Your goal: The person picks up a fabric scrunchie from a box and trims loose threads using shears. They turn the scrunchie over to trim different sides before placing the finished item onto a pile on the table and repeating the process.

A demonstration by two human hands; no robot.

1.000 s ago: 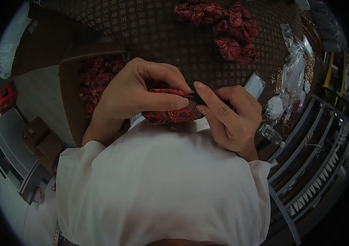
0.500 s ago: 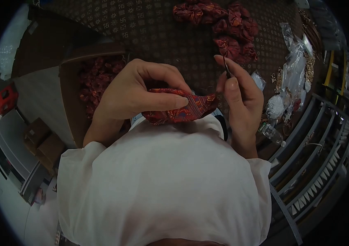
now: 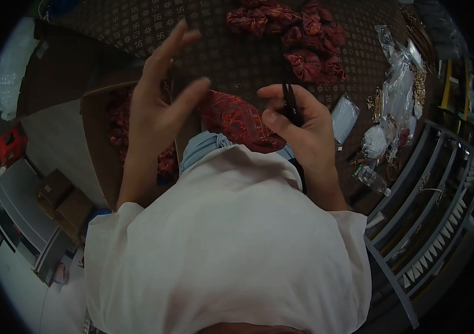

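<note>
A red patterned piece of cloth, with a woven-looking design, hangs in front of my lap. My right hand pinches its right end between thumb and fingers. Tucked in the same hand is a pair of black tweezers, its two thin prongs pointing up. Just off the cloth's left end is my left hand, open, fingers spread and slightly blurred.
Gathered red cloth pieces lie on the brown patterned cover ahead. A cardboard box on my left contains more red pieces. Plastic bags, a clear bottle and a grey metal rack are to the right.
My left hand has let go of the cloth and moved up and left, opening. My right hand has moved left, now gripping the cloth's right end along with the tweezers.
</note>
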